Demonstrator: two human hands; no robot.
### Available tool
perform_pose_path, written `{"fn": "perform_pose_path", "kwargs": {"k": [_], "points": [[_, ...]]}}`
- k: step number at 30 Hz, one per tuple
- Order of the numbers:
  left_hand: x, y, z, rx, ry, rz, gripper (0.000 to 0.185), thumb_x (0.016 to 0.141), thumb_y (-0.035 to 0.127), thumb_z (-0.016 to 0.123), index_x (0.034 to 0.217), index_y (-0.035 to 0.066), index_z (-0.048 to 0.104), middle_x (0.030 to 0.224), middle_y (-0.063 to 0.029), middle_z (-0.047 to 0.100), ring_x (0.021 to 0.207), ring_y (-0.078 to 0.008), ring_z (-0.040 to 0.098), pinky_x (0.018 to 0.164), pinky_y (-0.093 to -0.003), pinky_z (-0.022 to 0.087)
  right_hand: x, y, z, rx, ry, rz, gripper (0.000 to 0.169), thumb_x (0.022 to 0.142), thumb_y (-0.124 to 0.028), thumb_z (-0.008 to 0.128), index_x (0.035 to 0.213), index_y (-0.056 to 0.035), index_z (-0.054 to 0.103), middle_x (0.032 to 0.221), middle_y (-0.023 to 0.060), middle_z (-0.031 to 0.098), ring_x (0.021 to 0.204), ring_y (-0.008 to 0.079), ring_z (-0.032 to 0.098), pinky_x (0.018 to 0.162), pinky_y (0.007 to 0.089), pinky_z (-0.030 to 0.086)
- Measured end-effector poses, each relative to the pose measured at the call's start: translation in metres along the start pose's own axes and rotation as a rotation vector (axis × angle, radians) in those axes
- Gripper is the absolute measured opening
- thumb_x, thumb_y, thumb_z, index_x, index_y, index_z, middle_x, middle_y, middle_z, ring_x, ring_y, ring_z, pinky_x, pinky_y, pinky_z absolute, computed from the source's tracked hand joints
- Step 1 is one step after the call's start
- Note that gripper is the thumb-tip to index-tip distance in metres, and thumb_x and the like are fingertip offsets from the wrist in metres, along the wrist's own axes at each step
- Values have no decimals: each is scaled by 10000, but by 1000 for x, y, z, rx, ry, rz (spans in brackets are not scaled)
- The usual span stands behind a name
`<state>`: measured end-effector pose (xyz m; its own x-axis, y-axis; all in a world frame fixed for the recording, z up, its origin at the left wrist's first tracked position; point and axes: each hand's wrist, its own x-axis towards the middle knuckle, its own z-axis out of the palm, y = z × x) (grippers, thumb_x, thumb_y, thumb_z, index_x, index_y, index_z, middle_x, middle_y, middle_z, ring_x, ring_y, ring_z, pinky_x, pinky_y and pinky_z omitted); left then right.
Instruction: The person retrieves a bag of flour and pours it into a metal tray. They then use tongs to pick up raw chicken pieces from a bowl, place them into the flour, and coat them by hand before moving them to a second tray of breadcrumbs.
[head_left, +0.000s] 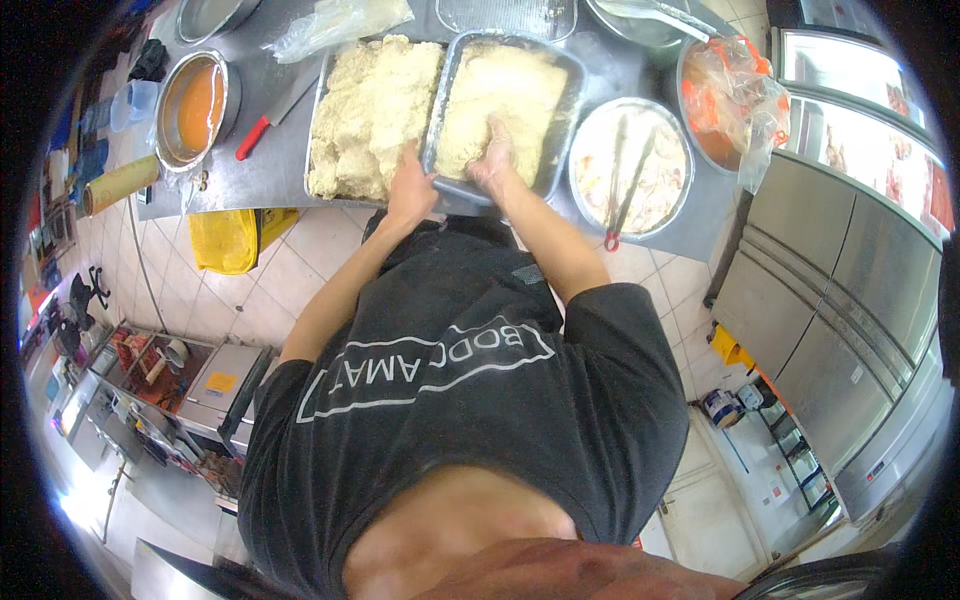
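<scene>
My right hand (495, 157) presses into pale yellow breading crumbs (502, 82) in a grey-blue plastic tub (576, 97). At the near left corner of that tub is my left hand (411, 187), beside a metal tray (309, 169) heaped with crumb-coated pieces (367, 112). Whether its fingers grip the tub rim or a coated piece cannot be told. Right of the tub, a round bowl (688, 180) holds pieces in a whitish mixture (600, 172), with red-ended tongs (634, 187) lying across it.
A knife with a red handle (253, 138) lies left of the tray, near a metal bowl of orange liquid (199, 105). At the right, plastic bags (727, 90) cover part of another bowl. The steel table's near edge (255, 208) runs before me.
</scene>
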<state>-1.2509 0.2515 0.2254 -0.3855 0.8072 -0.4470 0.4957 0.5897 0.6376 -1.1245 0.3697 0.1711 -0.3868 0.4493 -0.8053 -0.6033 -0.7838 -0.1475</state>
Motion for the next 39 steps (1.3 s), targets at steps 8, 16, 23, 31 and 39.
{"fn": "perform_pose_path", "kwargs": {"k": [8,16,23,31,39], "points": [[-3,9,-8,-5,-27,9,746,904,-31,697,1547,-52,319,1188,-375,661,1086,-542,664,936,-553,527,-7,-72,17,-143,117,-380,510,1067,-407,527,1424,-45,565,1396,184,646,1215,392,645,1075,581,490],[-2,3,-4,8,34,85,680,904,-38,691,1506,-49,376,1193,-382,657,1113,-539,654,950,-550,517,50,-99,9,-1878,566,-1171,504,1039,-454,542,1129,0,739,1177,224,724,1229,417,601,1094,531,425],[-2,3,-3,-15,-1,46,666,911,-48,680,1506,-46,382,1263,-380,632,1162,-537,633,977,-555,507,18,-69,5,-2196,426,-1017,524,1021,-468,515,1138,-23,767,1183,213,738,1228,399,640,1068,507,470],[-2,8,-6,0,-11,46,687,908,-53,676,1524,-33,372,1329,-367,609,1217,-523,614,1013,-541,503,44,-103,-3,-2337,499,-1089,396,977,-367,592,1190,-72,748,1233,178,711,1249,355,616,1054,511,474],[2,5,-8,-50,-64,-9,696,917,-37,683,1536,-31,365,1381,-366,588,1245,-522,603,1026,-536,499,44,-91,-1,-2439,525,-976,499,1048,-432,513,1280,-28,693,1320,245,667,1286,397,597,1114,525,446]]}}
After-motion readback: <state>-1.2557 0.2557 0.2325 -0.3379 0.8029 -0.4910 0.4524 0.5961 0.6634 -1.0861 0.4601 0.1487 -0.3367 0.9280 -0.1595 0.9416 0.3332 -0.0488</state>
